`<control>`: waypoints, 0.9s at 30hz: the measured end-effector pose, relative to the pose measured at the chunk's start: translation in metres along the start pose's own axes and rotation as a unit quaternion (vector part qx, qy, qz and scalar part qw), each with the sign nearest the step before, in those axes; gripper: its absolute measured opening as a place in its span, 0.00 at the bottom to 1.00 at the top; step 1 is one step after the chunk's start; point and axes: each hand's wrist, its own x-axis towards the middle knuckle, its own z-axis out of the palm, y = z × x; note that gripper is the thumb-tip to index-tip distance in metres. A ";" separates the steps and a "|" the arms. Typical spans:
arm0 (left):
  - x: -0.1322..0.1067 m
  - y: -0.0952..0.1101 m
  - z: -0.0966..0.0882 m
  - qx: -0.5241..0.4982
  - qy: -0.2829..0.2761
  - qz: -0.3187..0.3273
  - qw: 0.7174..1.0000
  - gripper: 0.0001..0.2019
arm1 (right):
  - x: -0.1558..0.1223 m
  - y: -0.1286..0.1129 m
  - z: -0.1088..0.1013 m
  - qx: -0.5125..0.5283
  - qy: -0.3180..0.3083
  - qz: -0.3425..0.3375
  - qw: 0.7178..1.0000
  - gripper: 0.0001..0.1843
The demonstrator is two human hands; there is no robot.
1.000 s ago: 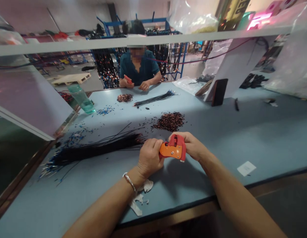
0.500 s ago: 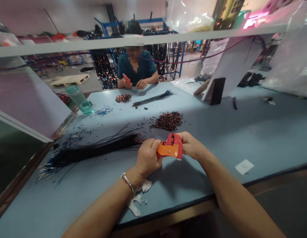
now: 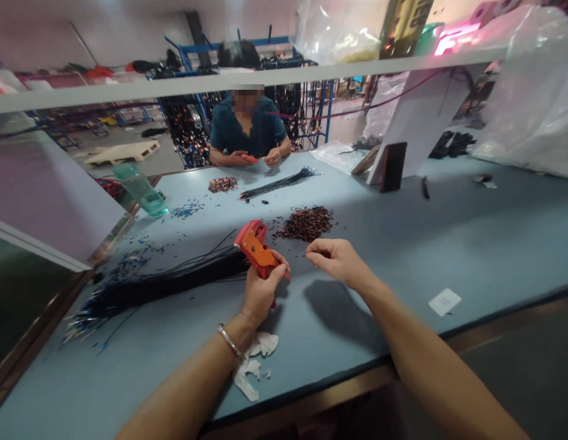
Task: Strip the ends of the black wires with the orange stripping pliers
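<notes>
My left hand (image 3: 263,287) is wrapped round the handles of a red and orange wire stripper (image 3: 258,247), its head tilted up and to the left. To the right of it, my right hand (image 3: 334,260) is closed in a pinch, with a short thin dark piece of wire barely showing at the fingertips. Just beyond the hands lies a pile of short black and copper-coloured wire pieces (image 3: 307,223). A thick bundle of long black wires (image 3: 173,278) with blue and pale ends stretches left from behind the stripper.
Across the table a person (image 3: 247,131) holds a red tool near a smaller wire bundle (image 3: 277,183). A green bottle (image 3: 141,192) stands at the left and a dark phone (image 3: 394,167) leans on a panel. Torn white paper (image 3: 254,366) lies by my left wrist.
The stripper has swung left and upright in my left hand, away from my right hand, which has drawn apart in a pinch. The person opposite has lowered their red tool.
</notes>
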 end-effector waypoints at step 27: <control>0.000 -0.001 0.006 -0.054 0.026 -0.038 0.997 0.09 | -0.008 -0.009 0.019 -0.150 0.008 -0.059 0.987 0.08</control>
